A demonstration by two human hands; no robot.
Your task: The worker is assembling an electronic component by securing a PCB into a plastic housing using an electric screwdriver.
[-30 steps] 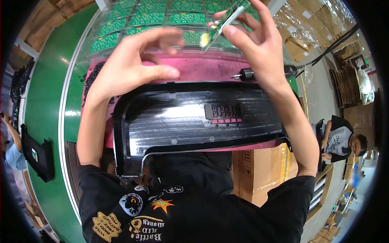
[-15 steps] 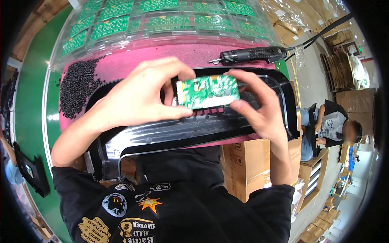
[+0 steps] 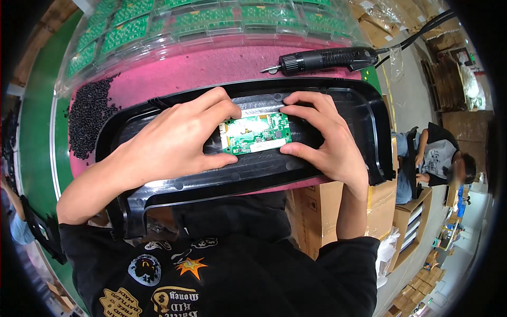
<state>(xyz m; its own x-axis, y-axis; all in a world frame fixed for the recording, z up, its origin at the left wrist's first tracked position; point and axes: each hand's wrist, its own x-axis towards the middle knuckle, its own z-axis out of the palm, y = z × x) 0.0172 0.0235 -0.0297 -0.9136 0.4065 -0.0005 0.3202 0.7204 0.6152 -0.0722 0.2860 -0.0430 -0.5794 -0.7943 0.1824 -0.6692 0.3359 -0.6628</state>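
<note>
A green circuit board (image 3: 257, 132) with a white label strip lies low inside a long black plastic housing (image 3: 227, 178). My left hand (image 3: 182, 134) grips the board's left end, thumb at the near corner and fingers at the far one. At the right end, my right hand (image 3: 327, 134) pinches it in the same way, thumb near and fingers beyond. The board faces up and looks roughly level with the housing's floor. Whether it touches the floor all round I cannot tell. The slots seen under it earlier are hidden.
Beyond the housing, a black electric screwdriver (image 3: 327, 61) lies on the pink mat (image 3: 211, 67), its cord running off right. Many small black screws (image 3: 90, 116) are heaped at left. Clear trays of green boards (image 3: 211, 24) stand at the back. A seated person (image 3: 435, 156) is at far right.
Both hands have brought the circuit board down into the housing, slightly to the left. The board was held higher and tilted before; the view has shifted a little too.
</note>
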